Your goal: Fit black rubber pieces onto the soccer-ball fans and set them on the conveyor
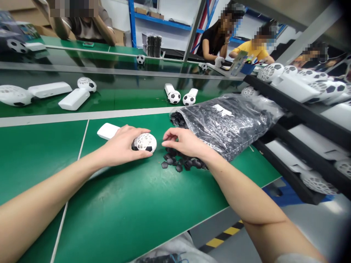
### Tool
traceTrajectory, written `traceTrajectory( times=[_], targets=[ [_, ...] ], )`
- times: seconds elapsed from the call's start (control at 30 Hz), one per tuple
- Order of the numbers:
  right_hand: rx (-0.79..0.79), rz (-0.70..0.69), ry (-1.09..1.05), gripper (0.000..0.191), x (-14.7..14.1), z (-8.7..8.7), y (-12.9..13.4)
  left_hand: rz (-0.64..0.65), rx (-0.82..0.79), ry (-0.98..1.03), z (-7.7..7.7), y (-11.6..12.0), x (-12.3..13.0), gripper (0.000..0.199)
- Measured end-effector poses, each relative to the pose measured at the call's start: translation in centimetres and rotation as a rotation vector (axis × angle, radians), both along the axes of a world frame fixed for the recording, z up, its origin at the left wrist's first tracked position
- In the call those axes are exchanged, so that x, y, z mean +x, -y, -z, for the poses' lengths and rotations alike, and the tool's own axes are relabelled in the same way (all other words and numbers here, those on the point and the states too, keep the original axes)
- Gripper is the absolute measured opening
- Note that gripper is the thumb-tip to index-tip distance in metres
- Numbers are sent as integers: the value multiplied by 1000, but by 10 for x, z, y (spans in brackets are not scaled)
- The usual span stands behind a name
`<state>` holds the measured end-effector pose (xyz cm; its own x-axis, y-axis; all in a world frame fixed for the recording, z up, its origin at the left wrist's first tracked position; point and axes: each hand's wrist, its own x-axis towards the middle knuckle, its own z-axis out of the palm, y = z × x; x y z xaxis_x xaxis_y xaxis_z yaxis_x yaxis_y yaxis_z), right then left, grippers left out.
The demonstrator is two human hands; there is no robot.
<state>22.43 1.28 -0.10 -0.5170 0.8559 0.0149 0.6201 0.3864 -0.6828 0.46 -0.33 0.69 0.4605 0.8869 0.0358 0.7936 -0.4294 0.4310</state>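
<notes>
Left hand (119, 146): grasping white lattice ball (144, 142), I see it on green mat (35, 164), near white handle (107, 130).
Right hand (186, 142): curled over loose black hexagon patches (171, 162); pinching, I cannot tell.
Done: few patches on this ball.
Left: many lattice holes open; covered balls (174, 97) lie farther.

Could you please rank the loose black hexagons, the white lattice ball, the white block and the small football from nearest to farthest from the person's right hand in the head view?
From the right hand:
1. Loose black hexagons: beneath it.
2. White lattice ball: left, under the left hand.
3. White block: farther left.
4. Small football: far bench.
</notes>
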Motion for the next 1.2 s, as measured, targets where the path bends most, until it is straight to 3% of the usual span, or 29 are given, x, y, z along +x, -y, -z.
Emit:
traceTrajectory(
  times=[0.13,0.3,0.5,0.63,0.77,1.0,1.1,1.2],
  targets=[
    [54,-3,272,16,8,-4,-2,-19,7,-38,2,0,-3,68],
    [25,-17,276,6,1,-1,1,-99,63,-33,11,12,5,72],
    [99,-52,332,4,2,-8,5,71,-30,31,10,12,1,67],
    [147,-97,419,7,8,-10,5,73,-43,32,11,12,-1,66],
    [198,-104,230,8,8,-12,5,77,-43,39,15,13,-1,65],
    [265,-209,-76,15,-2,-14,10,263,-176,105,10,6,-11,68],
    [301,-158,-188,9,-3,-12,11,221,-200,148,8,8,-7,61],
    [361,-238,-208,10,-4,-11,14,141,-203,215,7,12,1,57]
  ],
)
